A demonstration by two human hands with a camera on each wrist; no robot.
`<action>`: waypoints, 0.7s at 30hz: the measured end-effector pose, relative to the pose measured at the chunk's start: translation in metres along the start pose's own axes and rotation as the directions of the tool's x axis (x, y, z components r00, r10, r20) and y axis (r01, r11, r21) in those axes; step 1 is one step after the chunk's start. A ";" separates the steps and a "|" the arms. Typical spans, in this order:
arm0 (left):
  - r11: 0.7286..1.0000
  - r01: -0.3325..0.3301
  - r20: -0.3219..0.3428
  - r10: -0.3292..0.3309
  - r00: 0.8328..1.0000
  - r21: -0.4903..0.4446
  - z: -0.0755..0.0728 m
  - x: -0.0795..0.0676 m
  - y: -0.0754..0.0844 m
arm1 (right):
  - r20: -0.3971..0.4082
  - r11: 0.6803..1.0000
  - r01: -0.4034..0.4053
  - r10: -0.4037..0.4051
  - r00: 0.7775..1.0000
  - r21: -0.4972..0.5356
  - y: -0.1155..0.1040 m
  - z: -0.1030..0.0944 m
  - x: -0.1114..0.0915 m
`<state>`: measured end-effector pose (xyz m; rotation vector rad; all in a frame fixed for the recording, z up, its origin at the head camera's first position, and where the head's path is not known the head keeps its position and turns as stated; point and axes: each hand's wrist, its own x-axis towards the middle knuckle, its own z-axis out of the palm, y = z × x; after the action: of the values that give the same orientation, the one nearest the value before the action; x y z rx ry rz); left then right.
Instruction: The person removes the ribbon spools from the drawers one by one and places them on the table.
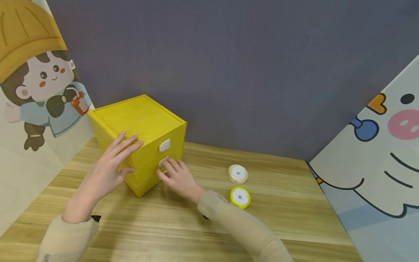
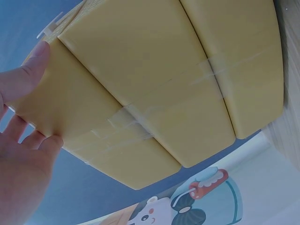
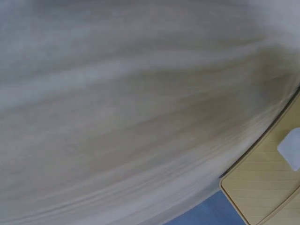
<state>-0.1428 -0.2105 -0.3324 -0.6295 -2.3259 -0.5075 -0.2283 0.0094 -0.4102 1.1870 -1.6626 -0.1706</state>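
The yellow three-tiered box (image 1: 148, 151) stands on the wood-grain desk (image 1: 278, 218), apparently steadied by the left hand (image 1: 109, 169), grip spread apart, while the right hand (image 1: 181, 180) reaches its middle white tab (image 1: 163, 160), whether pinching I cannot tell.

The right hand (image 1: 180, 179) partly hides the middle flat white handle (image 1: 163, 161) of the yellow drawer box (image 1: 147, 162); in the right wrist view, blurred beige cloth (image 3: 131, 122) conceals this hand; the sleeve (image 1: 243, 220) lettering (image 1: 223, 198) is illegibly small
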 end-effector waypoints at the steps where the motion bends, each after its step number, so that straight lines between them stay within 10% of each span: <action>1: 1.000 0.001 0.001 -0.001 1.000 0.001 0.000 0.000 0.000 | 0.000 1.000 -0.001 0.001 1.000 -0.001 -0.001 0.002 -0.002; 21: 1.000 0.013 0.001 -0.013 1.000 -0.003 0.000 -0.001 0.000 | 0.231 1.000 -0.011 0.004 0.973 0.029 -0.026 0.022 -0.029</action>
<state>-0.1422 -0.2105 -0.3326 -0.6166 -2.3325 -0.5169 -0.2306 0.0087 -0.4549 1.2198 -1.8773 -0.2890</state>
